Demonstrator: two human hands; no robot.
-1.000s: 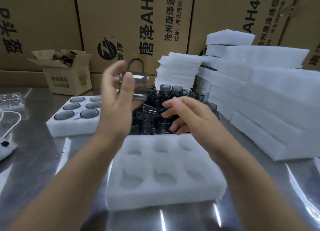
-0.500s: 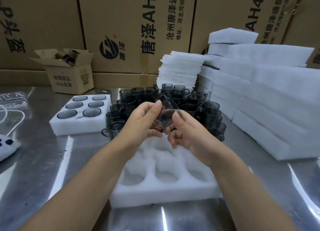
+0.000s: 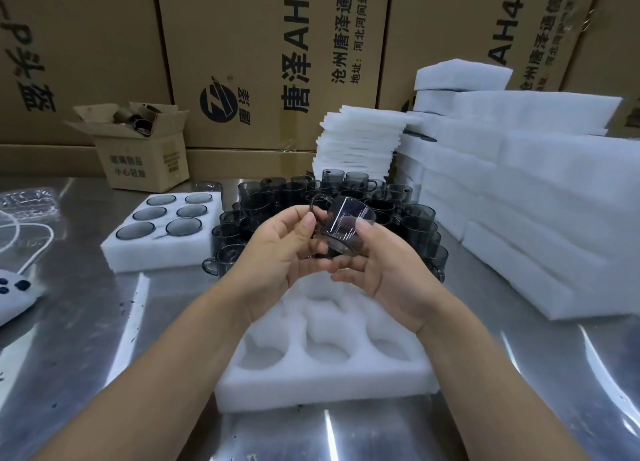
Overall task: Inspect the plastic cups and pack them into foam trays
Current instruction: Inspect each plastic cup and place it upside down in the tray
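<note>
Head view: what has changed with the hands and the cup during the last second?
The left hand lowered the smoky cup toward the empty foam tray. The right hand left the loose cups and took hold of it too; both now hold it tilted. The filled tray and foam stacks stayed.

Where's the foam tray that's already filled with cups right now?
Head view, left of centre: the filled foam tray lies on the metal table, in front of the small cardboard box and just left of the cluster of loose cups.
</note>
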